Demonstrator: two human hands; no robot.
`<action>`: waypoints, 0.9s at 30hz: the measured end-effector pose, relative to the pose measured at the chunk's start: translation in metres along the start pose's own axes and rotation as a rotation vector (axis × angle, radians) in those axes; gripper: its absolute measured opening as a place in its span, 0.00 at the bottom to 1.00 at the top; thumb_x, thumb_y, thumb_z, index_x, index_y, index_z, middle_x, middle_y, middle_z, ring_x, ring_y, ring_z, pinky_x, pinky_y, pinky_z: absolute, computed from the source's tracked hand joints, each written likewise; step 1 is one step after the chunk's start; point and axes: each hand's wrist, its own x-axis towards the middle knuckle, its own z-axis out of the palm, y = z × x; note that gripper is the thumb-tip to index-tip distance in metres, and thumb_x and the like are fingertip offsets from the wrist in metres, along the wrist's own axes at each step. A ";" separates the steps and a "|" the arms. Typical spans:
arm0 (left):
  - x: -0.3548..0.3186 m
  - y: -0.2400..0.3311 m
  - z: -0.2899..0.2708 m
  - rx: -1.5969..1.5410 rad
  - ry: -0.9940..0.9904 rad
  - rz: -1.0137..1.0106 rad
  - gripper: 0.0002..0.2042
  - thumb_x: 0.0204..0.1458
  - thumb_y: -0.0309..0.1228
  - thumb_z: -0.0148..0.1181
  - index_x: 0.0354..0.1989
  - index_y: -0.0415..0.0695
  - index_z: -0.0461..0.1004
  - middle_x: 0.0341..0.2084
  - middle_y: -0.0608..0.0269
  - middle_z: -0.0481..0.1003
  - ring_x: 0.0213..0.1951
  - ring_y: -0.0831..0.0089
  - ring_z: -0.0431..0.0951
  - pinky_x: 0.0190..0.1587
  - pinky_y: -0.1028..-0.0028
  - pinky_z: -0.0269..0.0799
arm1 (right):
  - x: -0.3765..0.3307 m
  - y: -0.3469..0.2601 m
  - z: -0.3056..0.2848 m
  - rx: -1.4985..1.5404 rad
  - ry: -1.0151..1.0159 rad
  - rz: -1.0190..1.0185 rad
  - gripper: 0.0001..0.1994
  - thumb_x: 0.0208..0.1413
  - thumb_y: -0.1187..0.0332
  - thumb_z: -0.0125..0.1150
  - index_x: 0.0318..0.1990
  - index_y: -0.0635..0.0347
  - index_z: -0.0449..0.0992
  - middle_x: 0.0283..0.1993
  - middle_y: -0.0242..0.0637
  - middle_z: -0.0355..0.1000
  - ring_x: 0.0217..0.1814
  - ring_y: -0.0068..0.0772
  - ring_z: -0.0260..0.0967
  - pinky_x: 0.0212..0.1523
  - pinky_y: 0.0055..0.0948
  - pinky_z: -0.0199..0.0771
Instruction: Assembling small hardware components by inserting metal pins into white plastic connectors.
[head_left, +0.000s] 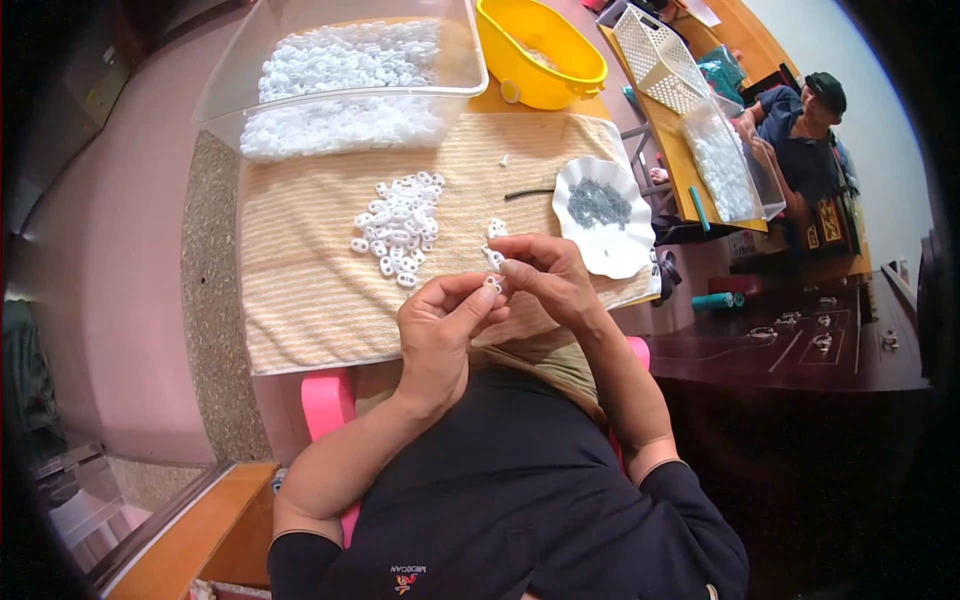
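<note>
My left hand pinches a small white plastic piece with two holes between thumb and forefinger. Close against it, my right hand has its thumb and forefinger pressed together; what they hold is too small to make out. A few more white pieces lie just beyond my fingers. To the left spreads a pile of the same two-holed pieces on the striped towel. On the right, a white wavy-rimmed plate bears a heap of tiny grey bits. A thin black stick points toward its rim.
A clear plastic bin full of white pieces stands at the far left, beside a yellow tub. One small white bit sits alone on the towel. At the right, another person works by a table with a perforated white basket.
</note>
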 end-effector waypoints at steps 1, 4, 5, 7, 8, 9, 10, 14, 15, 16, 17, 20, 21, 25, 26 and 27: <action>0.000 0.000 0.000 0.001 -0.001 -0.002 0.07 0.54 0.21 0.58 0.41 0.34 0.74 0.33 0.57 0.78 0.32 0.75 0.79 0.39 0.78 0.78 | -0.002 0.000 0.000 0.001 0.002 0.000 0.13 0.56 0.73 0.60 0.47 0.70 0.74 0.38 0.34 0.75 0.38 0.19 0.71 0.39 0.19 0.72; 0.001 -0.001 -0.001 -0.002 -0.005 -0.016 0.07 0.54 0.20 0.57 0.41 0.35 0.73 0.34 0.56 0.77 0.34 0.73 0.79 0.40 0.76 0.79 | -0.006 -0.001 0.003 -0.049 0.001 -0.037 0.13 0.56 0.73 0.60 0.48 0.70 0.74 0.38 0.35 0.75 0.40 0.20 0.72 0.42 0.19 0.72; 0.001 -0.001 -0.002 -0.009 -0.006 -0.010 0.07 0.54 0.20 0.58 0.41 0.35 0.73 0.34 0.57 0.78 0.33 0.74 0.79 0.39 0.77 0.78 | -0.007 0.000 0.005 -0.030 -0.003 -0.045 0.13 0.56 0.73 0.60 0.48 0.70 0.74 0.39 0.36 0.76 0.41 0.21 0.72 0.42 0.19 0.72; 0.002 -0.002 -0.002 -0.016 -0.008 -0.005 0.07 0.54 0.21 0.58 0.41 0.34 0.73 0.34 0.57 0.78 0.33 0.75 0.79 0.39 0.78 0.78 | -0.009 0.001 0.006 -0.010 -0.004 -0.054 0.13 0.56 0.73 0.60 0.48 0.70 0.75 0.40 0.37 0.76 0.41 0.21 0.72 0.43 0.19 0.72; 0.002 -0.002 -0.003 -0.017 -0.006 -0.009 0.07 0.54 0.21 0.58 0.41 0.35 0.73 0.34 0.57 0.78 0.33 0.75 0.79 0.39 0.78 0.78 | -0.010 0.002 0.006 0.017 -0.007 -0.039 0.13 0.56 0.74 0.60 0.48 0.70 0.74 0.41 0.37 0.76 0.42 0.22 0.72 0.44 0.20 0.72; 0.002 -0.002 -0.003 -0.019 -0.004 -0.013 0.07 0.54 0.21 0.58 0.41 0.35 0.73 0.34 0.57 0.78 0.33 0.75 0.79 0.39 0.78 0.77 | -0.011 0.003 0.007 0.045 -0.010 -0.023 0.13 0.56 0.74 0.60 0.49 0.70 0.74 0.41 0.37 0.76 0.42 0.22 0.72 0.44 0.20 0.72; 0.002 -0.002 -0.003 -0.019 -0.004 -0.014 0.07 0.54 0.21 0.58 0.41 0.35 0.73 0.34 0.57 0.78 0.33 0.75 0.79 0.39 0.78 0.77 | -0.012 0.004 0.007 0.046 -0.009 -0.023 0.13 0.56 0.74 0.60 0.49 0.70 0.74 0.41 0.37 0.76 0.42 0.22 0.72 0.44 0.20 0.72; 0.002 -0.003 -0.003 -0.025 -0.006 -0.021 0.08 0.54 0.21 0.58 0.41 0.35 0.73 0.34 0.57 0.78 0.32 0.75 0.79 0.39 0.79 0.77 | -0.013 0.008 0.006 0.146 -0.018 -0.006 0.14 0.55 0.75 0.60 0.49 0.69 0.74 0.41 0.38 0.76 0.42 0.23 0.73 0.45 0.20 0.73; 0.002 -0.003 -0.003 -0.027 -0.006 -0.023 0.08 0.54 0.21 0.58 0.41 0.35 0.73 0.33 0.57 0.78 0.32 0.75 0.79 0.38 0.79 0.77 | -0.013 0.009 0.007 0.162 -0.023 -0.015 0.14 0.55 0.76 0.61 0.49 0.69 0.74 0.42 0.38 0.76 0.42 0.23 0.73 0.45 0.21 0.73; 0.003 -0.003 -0.003 -0.027 -0.006 -0.025 0.08 0.54 0.21 0.58 0.41 0.35 0.73 0.33 0.57 0.78 0.32 0.75 0.79 0.38 0.79 0.77 | -0.014 0.009 0.007 0.163 -0.022 -0.015 0.14 0.55 0.76 0.61 0.49 0.69 0.74 0.42 0.38 0.76 0.42 0.23 0.73 0.45 0.21 0.73; 0.003 -0.003 -0.004 -0.030 -0.005 -0.025 0.08 0.54 0.21 0.58 0.41 0.35 0.73 0.33 0.57 0.78 0.32 0.75 0.79 0.38 0.79 0.77 | -0.014 0.010 0.007 0.185 -0.019 -0.011 0.14 0.55 0.76 0.61 0.49 0.69 0.74 0.42 0.38 0.76 0.42 0.23 0.73 0.45 0.21 0.73; 0.003 -0.004 -0.004 -0.034 -0.002 -0.026 0.08 0.54 0.21 0.58 0.41 0.35 0.73 0.34 0.57 0.78 0.32 0.75 0.79 0.38 0.78 0.77 | -0.015 0.010 0.009 0.225 -0.004 0.012 0.15 0.54 0.77 0.61 0.50 0.69 0.73 0.42 0.39 0.76 0.43 0.24 0.73 0.45 0.21 0.74; 0.003 -0.004 -0.005 -0.036 -0.002 -0.026 0.08 0.54 0.21 0.59 0.41 0.35 0.73 0.34 0.57 0.78 0.33 0.75 0.79 0.38 0.78 0.77 | -0.016 0.010 0.009 0.241 0.007 0.033 0.16 0.53 0.77 0.62 0.50 0.69 0.73 0.42 0.39 0.76 0.43 0.24 0.73 0.45 0.21 0.74; 0.004 -0.004 -0.005 -0.033 0.005 -0.028 0.08 0.53 0.21 0.59 0.41 0.35 0.73 0.34 0.57 0.78 0.33 0.75 0.79 0.39 0.78 0.77 | -0.017 0.008 0.014 0.303 0.049 0.040 0.14 0.53 0.77 0.62 0.48 0.69 0.74 0.41 0.40 0.76 0.42 0.24 0.73 0.44 0.22 0.75; 0.004 -0.004 -0.005 -0.033 0.005 -0.026 0.08 0.53 0.21 0.59 0.41 0.35 0.73 0.34 0.57 0.78 0.33 0.75 0.79 0.39 0.78 0.78 | -0.016 0.011 0.014 0.313 0.065 0.035 0.13 0.53 0.77 0.62 0.46 0.69 0.74 0.40 0.40 0.76 0.41 0.25 0.74 0.43 0.22 0.75; 0.004 -0.005 -0.005 -0.034 0.006 -0.025 0.08 0.53 0.21 0.58 0.41 0.35 0.73 0.35 0.56 0.78 0.33 0.75 0.79 0.39 0.78 0.78 | -0.016 0.013 0.013 0.323 0.081 0.031 0.11 0.52 0.77 0.62 0.44 0.69 0.75 0.39 0.40 0.76 0.40 0.25 0.74 0.43 0.23 0.75</action>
